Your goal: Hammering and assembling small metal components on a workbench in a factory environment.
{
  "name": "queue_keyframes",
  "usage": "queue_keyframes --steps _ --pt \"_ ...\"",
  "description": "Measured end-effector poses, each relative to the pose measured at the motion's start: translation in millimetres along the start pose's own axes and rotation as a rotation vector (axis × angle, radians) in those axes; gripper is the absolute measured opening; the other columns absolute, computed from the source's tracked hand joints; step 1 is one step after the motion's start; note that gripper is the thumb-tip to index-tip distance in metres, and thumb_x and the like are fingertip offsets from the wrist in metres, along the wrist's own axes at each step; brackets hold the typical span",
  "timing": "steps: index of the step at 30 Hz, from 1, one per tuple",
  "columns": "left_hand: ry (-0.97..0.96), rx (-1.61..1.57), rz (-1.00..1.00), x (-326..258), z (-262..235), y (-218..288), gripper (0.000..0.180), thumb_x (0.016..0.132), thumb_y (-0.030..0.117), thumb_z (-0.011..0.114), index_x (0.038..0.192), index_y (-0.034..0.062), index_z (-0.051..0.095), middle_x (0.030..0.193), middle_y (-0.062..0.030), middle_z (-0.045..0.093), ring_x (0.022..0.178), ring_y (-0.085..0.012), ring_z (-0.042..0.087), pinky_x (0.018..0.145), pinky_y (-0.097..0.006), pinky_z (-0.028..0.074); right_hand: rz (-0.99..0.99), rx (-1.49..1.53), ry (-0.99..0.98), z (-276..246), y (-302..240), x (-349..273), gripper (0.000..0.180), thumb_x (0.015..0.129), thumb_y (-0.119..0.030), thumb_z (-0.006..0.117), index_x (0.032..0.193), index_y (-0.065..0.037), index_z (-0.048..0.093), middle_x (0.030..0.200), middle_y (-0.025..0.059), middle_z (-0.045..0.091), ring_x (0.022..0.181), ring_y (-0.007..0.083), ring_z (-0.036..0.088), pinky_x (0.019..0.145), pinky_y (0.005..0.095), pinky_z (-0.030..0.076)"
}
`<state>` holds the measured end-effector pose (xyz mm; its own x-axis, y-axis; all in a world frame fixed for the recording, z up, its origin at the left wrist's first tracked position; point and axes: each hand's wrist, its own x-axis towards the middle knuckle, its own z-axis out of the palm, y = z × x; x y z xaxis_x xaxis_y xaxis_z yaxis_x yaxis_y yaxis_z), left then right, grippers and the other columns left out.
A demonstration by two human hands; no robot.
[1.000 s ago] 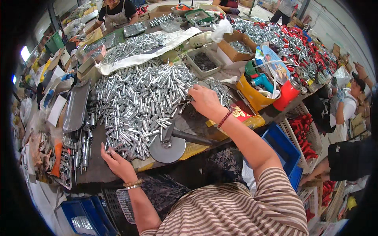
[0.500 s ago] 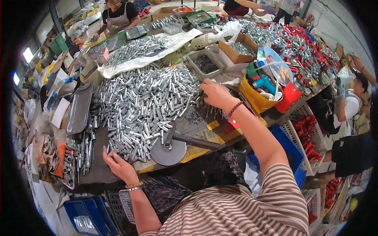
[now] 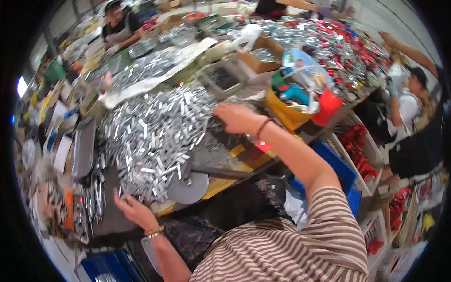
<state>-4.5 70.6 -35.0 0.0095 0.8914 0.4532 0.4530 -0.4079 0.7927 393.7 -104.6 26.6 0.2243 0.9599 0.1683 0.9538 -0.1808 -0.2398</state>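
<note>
Right hand (image 3: 237,117) stretched out over the far edge of the heap of short silver metal pieces (image 3: 150,136), fingers curled downward onto it; cannot tell whether anything is actually pinched underneath, knuckles hiding the tips. Left hand (image 3: 134,210) low at the near edge of the same heap, palm up, fingers loosely spread and half open, holding nothing visible — merely touching or just beside the lowest pieces. Heap spread across the middle of the workbench (image 3: 225,176), spilling toward the grey tray (image 3: 83,146) on the left and stopping short of the yellow tub (image 3: 282,110) and red bucket (image 3: 329,105) on the right; round grey disc on a dark handle (image 3: 190,187) lying just below the pile, near the bench edge.

Likely trouble: loose pieces sliding off the near edge past the open left hand, pile being steep and unsupported there; sharp cut ends nicking bare fingers during a sweep; right forearm knocking the crowded yellow tub if drawn back wide; disc nudged off the edge by shifting metal — probably the least likely of these.
</note>
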Motion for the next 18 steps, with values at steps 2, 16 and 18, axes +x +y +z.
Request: queue_keyframes --steps 2,16,18 --pt "0.002 0.124 0.073 8 -9 -20 0.042 0.11 0.014 0.046 0.151 0.0042 0.049 0.141 -0.021 0.059 0.12 -0.0361 0.063 0.104 -0.043 0.047 -0.031 0.006 0.051 21 1 10 0.043 0.073 -0.004 0.069 0.115 -0.003 0.061 0.116 0.0187 0.064 0.112 0.0404 0.063 0.095 0.0487 0.053" --pt "0.007 0.102 0.092 11 1 -27 0.045 0.111 0.018 0.046 0.154 0.0062 0.047 0.147 -0.0221 0.056 0.123 -0.0382 0.062 0.102 -0.045 0.048 -0.059 -0.077 0.054 25 6 16 0.048 0.071 -0.014 0.08 0.116 -0.006 0.066 0.113 0.015 0.066 0.107 0.0362 0.069 0.087 0.0486 0.057" --pt "0.012 0.113 0.073 10 -5 -22 0.044 0.111 0.017 0.045 0.153 0.005 0.047 0.149 -0.0222 0.054 0.126 -0.0385 0.06 0.104 -0.045 0.047 -0.066 -0.067 0.029 23 -1 18 0.048 0.071 -0.015 0.08 0.116 -0.005 0.066 0.114 0.0153 0.066 0.106 0.0366 0.069 0.087 0.0487 0.058"
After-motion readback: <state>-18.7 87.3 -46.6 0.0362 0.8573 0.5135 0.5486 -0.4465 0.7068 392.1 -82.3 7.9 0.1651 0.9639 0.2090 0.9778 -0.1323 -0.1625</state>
